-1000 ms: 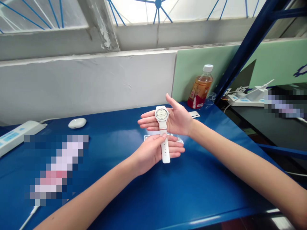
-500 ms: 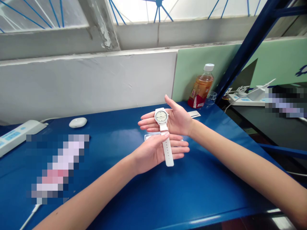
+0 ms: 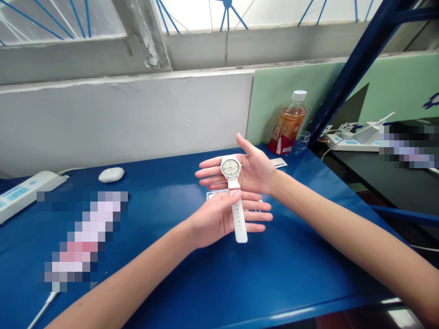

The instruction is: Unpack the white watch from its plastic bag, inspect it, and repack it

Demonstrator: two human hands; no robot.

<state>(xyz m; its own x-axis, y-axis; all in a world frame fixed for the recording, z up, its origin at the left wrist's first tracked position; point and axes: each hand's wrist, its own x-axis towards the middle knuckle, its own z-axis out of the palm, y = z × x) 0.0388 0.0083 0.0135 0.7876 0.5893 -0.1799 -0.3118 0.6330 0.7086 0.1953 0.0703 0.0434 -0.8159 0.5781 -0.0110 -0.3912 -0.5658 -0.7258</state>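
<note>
A white wristwatch (image 3: 231, 167) with a round pale dial and a white strap stands upright over the blue table (image 3: 171, 274). My left hand (image 3: 222, 217) pinches its lower strap just under the dial with thumb and fingers, and the strap's tail hangs across my palm. My right hand (image 3: 252, 169) is held flat and palm-up behind the dial, fingers spread to the left, touching or nearly touching the watch's back. A small clear plastic tray (image 3: 211, 196) lies on the table under the hands, mostly hidden.
A tea bottle (image 3: 287, 123) with a white cap stands at the back right beside a clear cup (image 3: 302, 139) and a white card (image 3: 278, 162). A white earbud case (image 3: 111, 174) and a power strip (image 3: 24, 192) lie at the back left. A blue shelf post (image 3: 356, 64) rises at right.
The watch has tilted a little and its strap tail has swung slightly right and lower. My left fingers have spread further under the strap. My right hand has stayed behind the dial.
</note>
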